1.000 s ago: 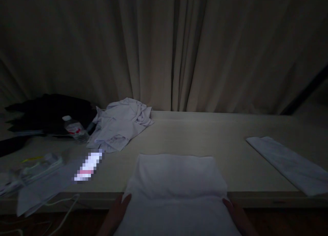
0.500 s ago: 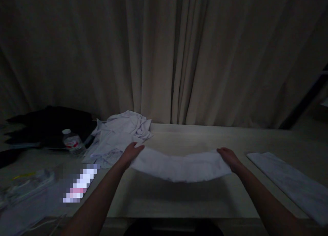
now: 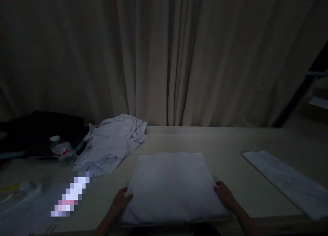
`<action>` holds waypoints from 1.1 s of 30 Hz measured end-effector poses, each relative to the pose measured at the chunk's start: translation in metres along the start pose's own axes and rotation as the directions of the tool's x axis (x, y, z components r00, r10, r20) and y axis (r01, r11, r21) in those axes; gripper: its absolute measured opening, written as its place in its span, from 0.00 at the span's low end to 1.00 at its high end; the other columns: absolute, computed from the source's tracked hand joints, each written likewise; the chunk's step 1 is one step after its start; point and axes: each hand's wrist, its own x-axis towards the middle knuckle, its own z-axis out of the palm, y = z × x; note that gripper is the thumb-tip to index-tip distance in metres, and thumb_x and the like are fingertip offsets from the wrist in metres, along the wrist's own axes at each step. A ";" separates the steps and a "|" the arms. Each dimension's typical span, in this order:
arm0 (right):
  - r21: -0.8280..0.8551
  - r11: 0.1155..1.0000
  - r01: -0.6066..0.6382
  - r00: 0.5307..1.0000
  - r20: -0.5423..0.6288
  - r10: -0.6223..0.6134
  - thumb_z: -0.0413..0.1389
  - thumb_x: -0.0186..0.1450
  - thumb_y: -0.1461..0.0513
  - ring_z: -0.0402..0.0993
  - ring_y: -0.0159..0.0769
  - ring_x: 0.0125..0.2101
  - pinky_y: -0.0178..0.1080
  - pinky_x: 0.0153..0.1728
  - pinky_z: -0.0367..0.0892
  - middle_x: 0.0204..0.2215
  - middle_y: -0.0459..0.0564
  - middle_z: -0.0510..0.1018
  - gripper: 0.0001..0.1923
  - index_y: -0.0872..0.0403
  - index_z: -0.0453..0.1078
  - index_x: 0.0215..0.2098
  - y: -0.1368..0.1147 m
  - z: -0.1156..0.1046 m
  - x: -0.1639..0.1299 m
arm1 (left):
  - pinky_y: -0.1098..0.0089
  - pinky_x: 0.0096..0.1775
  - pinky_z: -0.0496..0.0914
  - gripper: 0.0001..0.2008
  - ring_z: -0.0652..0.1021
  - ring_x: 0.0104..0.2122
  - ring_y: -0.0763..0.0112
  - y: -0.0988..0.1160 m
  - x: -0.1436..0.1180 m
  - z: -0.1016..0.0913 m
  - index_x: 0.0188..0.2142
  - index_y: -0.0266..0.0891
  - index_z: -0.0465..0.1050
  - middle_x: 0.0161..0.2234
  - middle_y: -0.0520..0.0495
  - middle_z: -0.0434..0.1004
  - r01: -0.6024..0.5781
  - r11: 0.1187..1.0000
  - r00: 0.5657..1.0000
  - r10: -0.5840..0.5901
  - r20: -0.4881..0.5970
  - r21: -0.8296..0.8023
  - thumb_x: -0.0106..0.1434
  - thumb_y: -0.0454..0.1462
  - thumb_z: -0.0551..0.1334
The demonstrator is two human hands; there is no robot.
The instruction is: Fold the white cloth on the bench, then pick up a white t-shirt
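Note:
A white folded cloth (image 3: 174,186) is spread in front of me at the table's near edge, its front side reaching about as far as that edge. My left hand (image 3: 122,200) grips its left side, thumb over the top. At the opposite side my right hand (image 3: 225,195) pinches the cloth, its thumb on the fabric and the other fingers partly hidden. What sort of textile piece it is, I cannot tell.
A crumpled white garment (image 3: 112,143) lies back left, beside a plastic bottle (image 3: 63,150) and dark clothing (image 3: 43,133). Another folded white cloth (image 3: 287,181) is at the right. A pixelated bright screen (image 3: 73,195) sits front left. Curtains (image 3: 153,58) hang behind the table (image 3: 217,140).
The cloth, held up as a narrow sagging band before, now lies wider and flatter. Both hands have come lower and nearer to me with it. The view has shifted slightly.

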 end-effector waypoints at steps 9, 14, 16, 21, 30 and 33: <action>-0.192 0.981 -0.013 0.997 0.073 0.028 0.41 0.63 0.51 0.75 0.42 0.41 0.40 0.41 0.65 0.43 0.62 0.76 0.24 0.59 0.59 0.48 0.019 0.012 0.007 | 0.57 0.53 0.65 0.25 0.73 0.51 0.58 -0.006 -0.014 0.024 0.52 0.31 0.65 0.51 0.34 0.72 -0.364 0.721 0.886 0.464 -0.021 0.590 0.61 0.44 0.46; -0.294 0.956 0.025 0.996 0.094 0.002 0.37 0.65 0.52 0.75 0.44 0.41 0.43 0.41 0.65 0.41 0.60 0.77 0.22 0.56 0.60 0.48 0.022 0.019 -0.010 | 0.55 0.50 0.68 0.25 0.70 0.54 0.54 -0.063 -0.025 0.081 0.52 0.40 0.67 0.55 0.37 0.68 -0.523 0.284 0.598 0.794 0.109 0.804 0.60 0.49 0.53; -0.332 0.942 0.046 0.994 0.111 -0.009 0.36 0.66 0.52 0.75 0.44 0.41 0.44 0.41 0.65 0.39 0.59 0.78 0.23 0.55 0.61 0.49 0.027 0.018 -0.017 | 0.57 0.48 0.70 0.26 0.72 0.52 0.54 -0.083 -0.022 0.082 0.52 0.40 0.67 0.53 0.37 0.70 -0.505 0.174 0.506 0.853 0.126 0.845 0.59 0.50 0.54; -0.518 0.833 0.196 0.972 -0.009 -0.234 0.36 0.66 0.54 0.66 0.47 0.52 0.47 0.51 0.61 0.52 0.63 0.69 0.26 0.61 0.59 0.54 0.022 0.019 -0.019 | 0.61 0.48 0.70 0.26 0.70 0.53 0.57 -0.079 -0.008 0.062 0.55 0.39 0.64 0.55 0.39 0.69 -0.500 0.101 0.435 0.888 0.148 0.860 0.60 0.48 0.55; -0.596 0.651 0.471 0.820 0.023 -0.572 0.42 0.65 0.48 0.55 0.49 0.59 0.50 0.58 0.56 0.59 0.61 0.61 0.31 0.58 0.59 0.58 0.000 0.086 0.010 | 0.54 0.52 0.65 0.28 0.67 0.55 0.51 -0.052 0.019 0.083 0.56 0.38 0.62 0.56 0.36 0.67 -0.437 0.136 0.467 0.879 0.095 0.889 0.59 0.48 0.54; -0.604 0.644 0.468 0.812 0.007 -0.584 0.43 0.64 0.46 0.53 0.48 0.60 0.51 0.58 0.54 0.61 0.60 0.59 0.32 0.56 0.57 0.59 0.014 0.097 0.011 | 0.55 0.52 0.66 0.28 0.66 0.56 0.52 -0.062 0.019 0.086 0.56 0.40 0.62 0.57 0.38 0.66 -0.423 0.114 0.449 0.888 0.098 0.899 0.59 0.48 0.55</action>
